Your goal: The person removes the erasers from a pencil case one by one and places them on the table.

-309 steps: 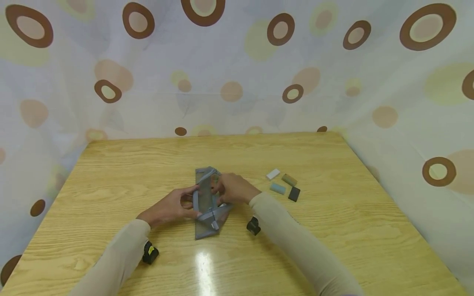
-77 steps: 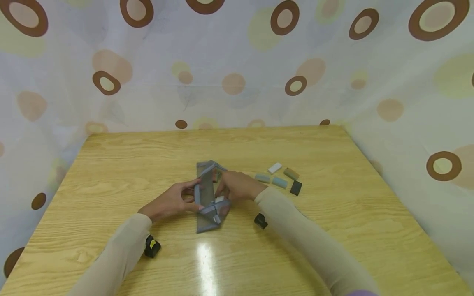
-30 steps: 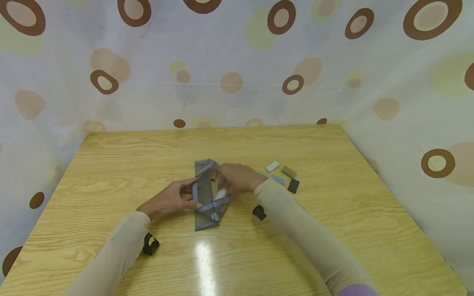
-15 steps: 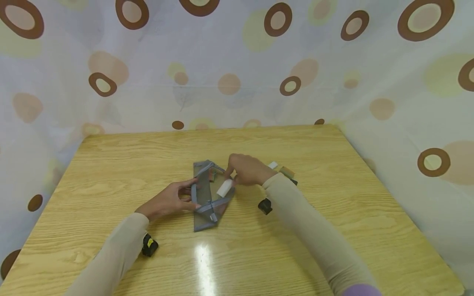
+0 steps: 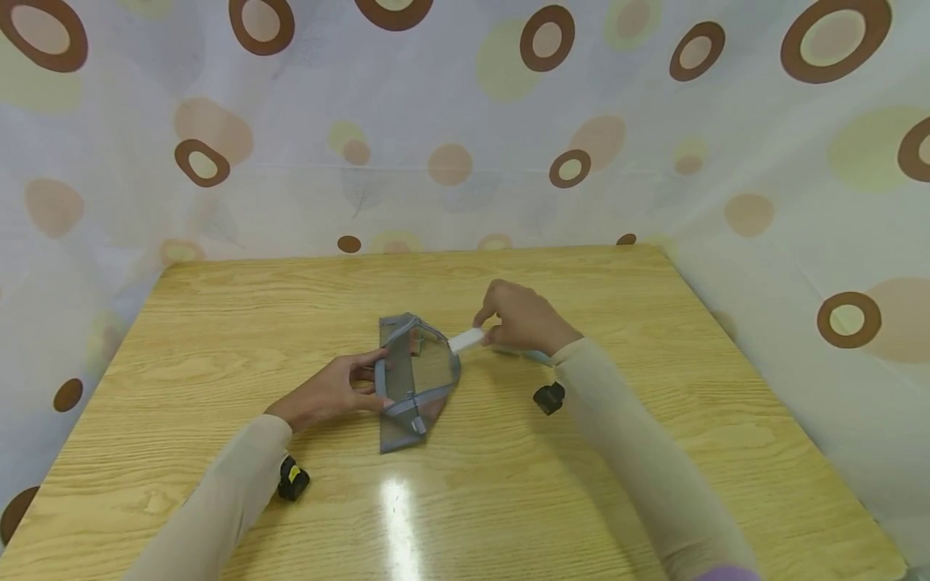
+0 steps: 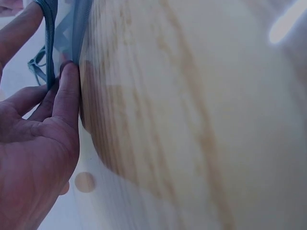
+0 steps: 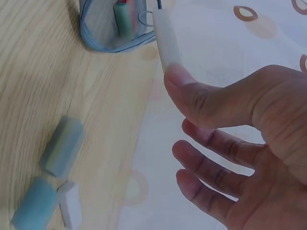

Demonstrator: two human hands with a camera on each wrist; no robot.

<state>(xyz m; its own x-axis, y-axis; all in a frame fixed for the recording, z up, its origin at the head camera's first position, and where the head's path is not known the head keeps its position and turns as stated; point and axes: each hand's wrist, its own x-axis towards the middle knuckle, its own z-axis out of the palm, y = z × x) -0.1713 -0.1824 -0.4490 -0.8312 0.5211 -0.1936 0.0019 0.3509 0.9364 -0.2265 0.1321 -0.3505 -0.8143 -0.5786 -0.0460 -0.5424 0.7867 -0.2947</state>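
A grey-blue mesh zip pouch (image 5: 398, 436) lies on the table in the head view, its mouth spread toward the right. My left hand (image 5: 330, 395) grips the pouch's left edge; the left wrist view shows the fingers (image 6: 67, 98) on its zipped border. Just right of the mouth, my right hand (image 5: 530, 319) pinches a white eraser-like block (image 5: 467, 340) by one end. The other fingers of that hand are loosely curled in the right wrist view. Inside the pouch sits a green and red block (image 7: 124, 21). My right hand hides most of the loose blocks in the head view.
On the wooden table (image 5: 291, 315), the right wrist view shows a grey-yellow block (image 7: 62, 146), a blue block (image 7: 34, 206) and a white block (image 7: 71, 203). Black wrist-worn devices (image 5: 549, 398) hang below both sleeves. A patterned curtain (image 5: 450, 202) stands behind the table.
My right hand has come out of the pouch and moved right and away from me, bringing the white eraser-like block with it. The left hand keeps its grip and the pouch stays in place.
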